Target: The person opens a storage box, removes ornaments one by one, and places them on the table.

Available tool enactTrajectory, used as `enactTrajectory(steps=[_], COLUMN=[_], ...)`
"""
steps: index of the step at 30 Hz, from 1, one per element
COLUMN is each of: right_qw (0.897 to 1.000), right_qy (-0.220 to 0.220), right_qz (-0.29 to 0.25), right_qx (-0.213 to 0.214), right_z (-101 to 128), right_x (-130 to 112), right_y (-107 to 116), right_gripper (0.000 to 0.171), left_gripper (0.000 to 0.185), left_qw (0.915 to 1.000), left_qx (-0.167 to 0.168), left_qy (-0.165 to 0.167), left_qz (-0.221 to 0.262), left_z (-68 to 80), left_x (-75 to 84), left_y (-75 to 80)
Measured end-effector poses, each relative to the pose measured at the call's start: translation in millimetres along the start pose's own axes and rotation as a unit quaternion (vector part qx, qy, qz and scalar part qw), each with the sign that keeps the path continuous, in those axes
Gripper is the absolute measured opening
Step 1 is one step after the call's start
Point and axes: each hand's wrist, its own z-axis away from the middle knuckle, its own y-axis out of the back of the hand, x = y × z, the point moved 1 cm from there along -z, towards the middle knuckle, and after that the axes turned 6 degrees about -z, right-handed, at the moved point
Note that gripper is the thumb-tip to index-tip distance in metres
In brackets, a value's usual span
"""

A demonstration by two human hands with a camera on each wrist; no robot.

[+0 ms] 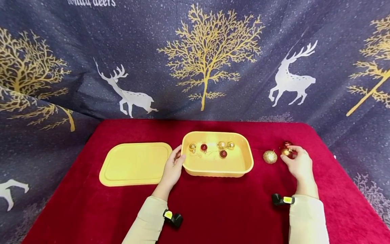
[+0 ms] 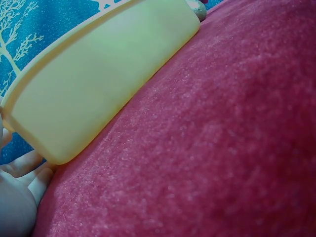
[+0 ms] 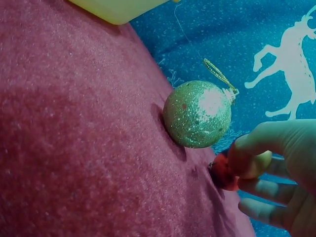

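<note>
Fingers of the right hand pinch a small shiny gold bauble, a glittery gold ball ornament just left, its loop pointing away. Left hand rests relaxed against the yellow plastic tub, long axis sideways. Backdrop writing reads partly "deers".

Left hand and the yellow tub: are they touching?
Touching. In the head view the left hand has its fingers on the left rim of the yellow tub; the left wrist view shows fingers against the tub's corner.
</note>
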Motion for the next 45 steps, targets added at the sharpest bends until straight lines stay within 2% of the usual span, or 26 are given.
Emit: enactTrajectory(steps=[9,16,30,32,38,45], right_qw=[0.998,0.996,0.991,0.991,0.993,0.996], right_qy=[-0.003,-0.002,0.004,0.003,0.014,0.029], right_qz=[0.014,0.03,0.018,0.011,0.012,0.014], right_qx=[-0.053,-0.088,-0.129,-0.133,-0.116,-0.082], right_z=[0.1,1.7,1.7,1.8,1.3,-0.2], right_x=[4.4,5.2,3.2,2.0,-0.2,-6.4], right_y=[-3.1,-3.3,0.0,0.4,2.3,3.6], right_gripper=[0.044,0.046,0.042,0.042,0.04,0.037], left_gripper=[0.05,0.049,0.048,0.049,0.048,0.047], left_qw=[0.9999,0.9999,0.9999,1.0,0.9999,0.9996], left_qx=[-0.011,-0.007,-0.004,-0.004,0.008,0.018], left_qy=[-0.006,-0.007,-0.009,-0.008,-0.011,-0.021], left_qz=[0.007,0.004,-0.004,0.0,0.003,-0.006], left_z=[-1.7,-1.6,-1.6,-4.9,-15.2,-15.0], left_x=[-1.9,-2.5,-2.5,-8.2,-28.1,-29.9], left_y=[0.6,0.3,0.4,0.3,-2.2,-3.9])
